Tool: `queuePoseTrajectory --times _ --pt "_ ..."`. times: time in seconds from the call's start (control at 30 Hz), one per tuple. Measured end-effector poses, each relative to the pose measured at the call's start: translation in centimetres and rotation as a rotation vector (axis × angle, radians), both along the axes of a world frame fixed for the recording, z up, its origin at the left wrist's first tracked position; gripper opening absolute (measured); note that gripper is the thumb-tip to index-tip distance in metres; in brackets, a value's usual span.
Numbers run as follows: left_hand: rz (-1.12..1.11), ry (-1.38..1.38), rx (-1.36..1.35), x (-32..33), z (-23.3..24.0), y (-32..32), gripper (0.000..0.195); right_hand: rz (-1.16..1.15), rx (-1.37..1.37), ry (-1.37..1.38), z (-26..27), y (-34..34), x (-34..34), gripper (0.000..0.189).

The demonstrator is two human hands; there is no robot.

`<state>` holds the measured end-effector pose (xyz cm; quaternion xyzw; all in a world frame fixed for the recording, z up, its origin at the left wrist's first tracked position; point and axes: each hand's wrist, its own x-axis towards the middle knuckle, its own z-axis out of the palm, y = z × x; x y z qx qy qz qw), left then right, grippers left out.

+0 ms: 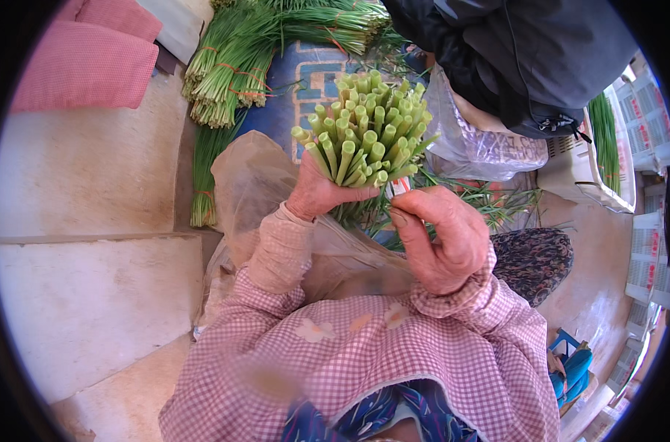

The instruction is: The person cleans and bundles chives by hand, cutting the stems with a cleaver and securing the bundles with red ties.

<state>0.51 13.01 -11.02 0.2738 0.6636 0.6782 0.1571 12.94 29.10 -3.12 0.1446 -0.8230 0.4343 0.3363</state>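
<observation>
A thick bunch of cut green stalks [368, 130] stands upright in front of me, its pale cut ends facing up. My left hand [321, 190] is wrapped around the bunch from the left, with the thumb across its near side. At the near right of the bunch, my right hand [448, 237] pinches a thin orange-red tie [404, 184] between thumb and forefinger. Something small and white shows beside the tie; the stalks and fingers partly hide it. The lower part of the bunch is mostly hidden under my hands. A brownish see-through plastic sheet [257, 171] covers my lap.
Tied bundles of long green leaves [241, 72] lie at the far left on a blue printed sheet [279, 116]. Loose leaves [495, 201] litter the floor. Another person in dark clothes [533, 55] is close at far right, near a clear plastic bag [451, 132] and white crate [567, 166].
</observation>
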Motion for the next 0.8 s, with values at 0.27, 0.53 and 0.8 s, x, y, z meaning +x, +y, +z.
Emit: queuePoseTrajectory --times 0.27,0.53,0.8 --pt "0.130 0.048 0.218 0.4 -0.7 1.3 0.056 -0.208 0.119 0.079 -0.3 -1.0 -2.7 0.026" --pt "0.142 0.006 0.241 0.4 -1.5 1.3 0.062 0.132 0.159 0.296 -1.3 -0.1 -3.1 0.026" --pt "0.082 -0.032 0.125 0.3 -1.7 1.4 0.066 0.645 -0.296 0.051 3.0 2.0 -0.4 0.019"
